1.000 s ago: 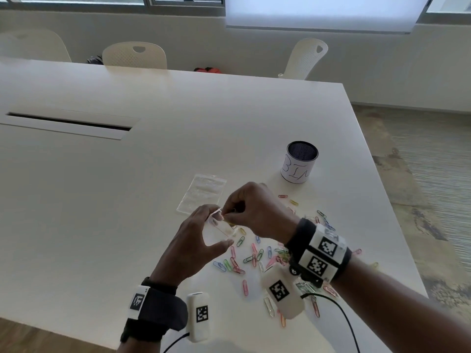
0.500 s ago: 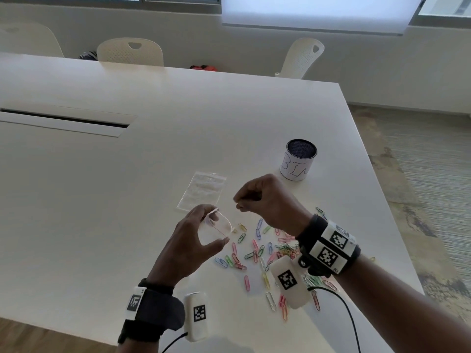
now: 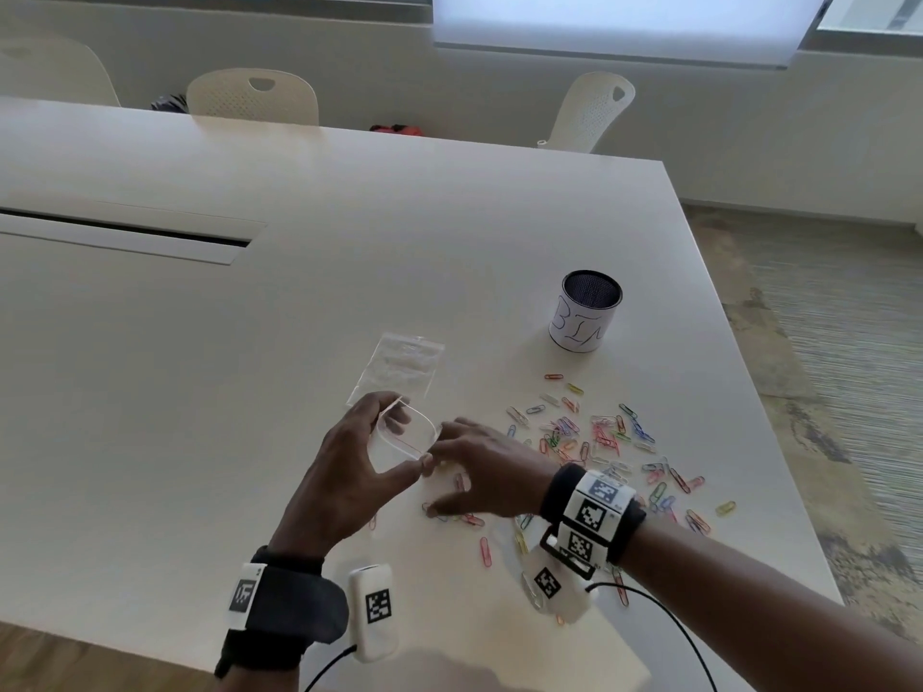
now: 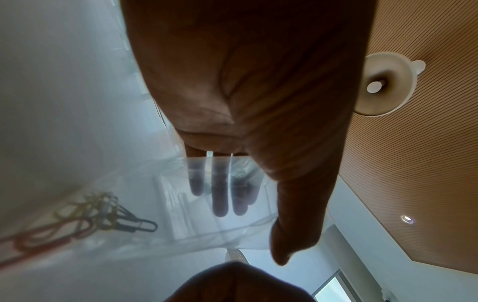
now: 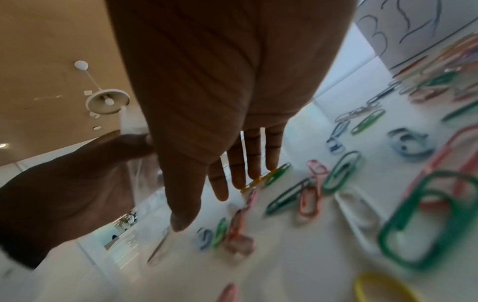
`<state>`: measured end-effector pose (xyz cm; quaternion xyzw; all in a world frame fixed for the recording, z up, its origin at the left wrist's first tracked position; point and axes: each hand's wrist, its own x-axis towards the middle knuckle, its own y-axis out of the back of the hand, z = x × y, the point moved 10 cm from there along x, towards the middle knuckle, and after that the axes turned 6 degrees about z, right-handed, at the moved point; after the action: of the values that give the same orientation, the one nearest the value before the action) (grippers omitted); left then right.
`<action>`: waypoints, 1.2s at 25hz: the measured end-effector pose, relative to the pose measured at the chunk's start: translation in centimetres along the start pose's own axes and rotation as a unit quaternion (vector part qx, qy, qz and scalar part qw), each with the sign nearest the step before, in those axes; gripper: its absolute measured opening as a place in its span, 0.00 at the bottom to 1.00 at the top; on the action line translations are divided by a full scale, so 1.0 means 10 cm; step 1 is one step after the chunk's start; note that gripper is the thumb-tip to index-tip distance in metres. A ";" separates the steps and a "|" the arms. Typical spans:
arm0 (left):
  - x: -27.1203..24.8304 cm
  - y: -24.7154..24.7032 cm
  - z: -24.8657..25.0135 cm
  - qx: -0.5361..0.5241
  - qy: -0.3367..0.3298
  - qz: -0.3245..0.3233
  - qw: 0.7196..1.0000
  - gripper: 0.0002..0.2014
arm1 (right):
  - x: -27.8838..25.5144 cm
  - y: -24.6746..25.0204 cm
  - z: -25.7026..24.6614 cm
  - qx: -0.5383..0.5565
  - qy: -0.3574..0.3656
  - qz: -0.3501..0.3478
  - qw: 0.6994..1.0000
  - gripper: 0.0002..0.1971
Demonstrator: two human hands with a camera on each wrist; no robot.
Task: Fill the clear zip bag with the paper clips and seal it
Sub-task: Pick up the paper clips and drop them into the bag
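My left hand [image 3: 399, 442] holds a clear zip bag [image 3: 419, 428] upright just above the table, thumb and fingers pinching its sides so the mouth gapes. In the left wrist view the bag [image 4: 181, 204] holds a few paper clips [image 4: 85, 220] at its bottom. My right hand [image 3: 439, 479] is open just right of the bag, fingers spread low over loose coloured paper clips [image 3: 599, 437] on the white table [image 3: 249, 442]. The right wrist view shows its straight fingers [image 5: 248, 163] touching clips [image 5: 338, 171], with nothing held.
A second clear bag [image 3: 397, 372] lies flat behind the held one. A mesh cup wrapped in white paper [image 3: 584, 312] stands at the back right. The table's right edge [image 3: 749, 392] runs close to the clips. Chairs [image 3: 252, 94] stand at the far side.
My right hand dropped from a closed pinch above the bag's mouth down to the table and spread its fingers over the clips. The left hand keeps holding the bag.
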<state>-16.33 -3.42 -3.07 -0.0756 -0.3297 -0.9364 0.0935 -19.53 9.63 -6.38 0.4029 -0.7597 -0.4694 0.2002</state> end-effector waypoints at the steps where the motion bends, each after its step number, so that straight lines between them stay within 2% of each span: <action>1: 0.00 0.00 0.00 0.000 -0.001 -0.002 1.000 0.29 | -0.01 -0.06 -0.07 -0.003 0.023 -0.008 1.000 0.20; 3: 0.01 -0.01 0.00 0.001 -0.005 -0.003 1.000 0.29 | -0.04 -0.12 -0.16 -0.010 0.067 -0.006 0.998 0.13; 5: 0.01 0.00 -0.01 0.001 -0.003 0.000 1.000 0.28 | -0.08 -0.11 -0.13 -0.007 0.078 -0.005 0.997 0.09; 10: 0.01 0.01 -0.03 -0.002 0.009 0.000 1.000 0.29 | -0.17 0.14 0.22 -0.029 0.027 0.015 0.999 0.07; 11: 0.01 0.01 -0.03 -0.004 0.009 -0.001 1.000 0.29 | -0.18 0.22 0.30 -0.042 0.012 0.031 0.999 0.10; 13: 0.01 0.00 -0.03 -0.009 0.009 -0.002 1.000 0.28 | -0.22 0.33 0.43 -0.063 -0.021 0.055 0.996 0.24; 15: 0.01 0.00 -0.03 -0.008 0.009 -0.002 1.000 0.28 | -0.25 0.31 0.50 -0.083 -0.052 0.027 0.995 0.43; 17: 0.02 0.00 -0.02 -0.005 0.005 -0.004 1.000 0.29 | -0.31 0.20 0.50 -0.120 -0.069 -0.016 0.990 0.51; 19: 0.02 -0.01 0.00 -0.002 0.002 -0.006 1.000 0.29 | -0.33 0.12 0.45 -0.136 -0.065 -0.019 0.988 0.46; 24: 0.02 0.00 0.00 -0.003 -0.002 -0.006 1.000 0.29 | -0.36 0.09 0.37 -0.064 -0.065 0.041 0.995 0.15; 26: 0.03 0.01 -0.01 -0.004 0.001 -0.006 1.000 0.29 | -0.38 0.14 0.39 -0.046 -0.066 0.060 0.995 0.13; 30: 0.04 0.01 -0.01 -0.007 0.002 -0.006 1.000 0.29 | -0.43 0.26 0.43 -0.072 -0.058 0.073 0.993 0.24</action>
<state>-16.75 -3.59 -3.02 -0.0722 -0.3237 -0.9393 0.0877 -21.02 16.13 -5.82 0.3032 -0.7617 -0.5296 0.2178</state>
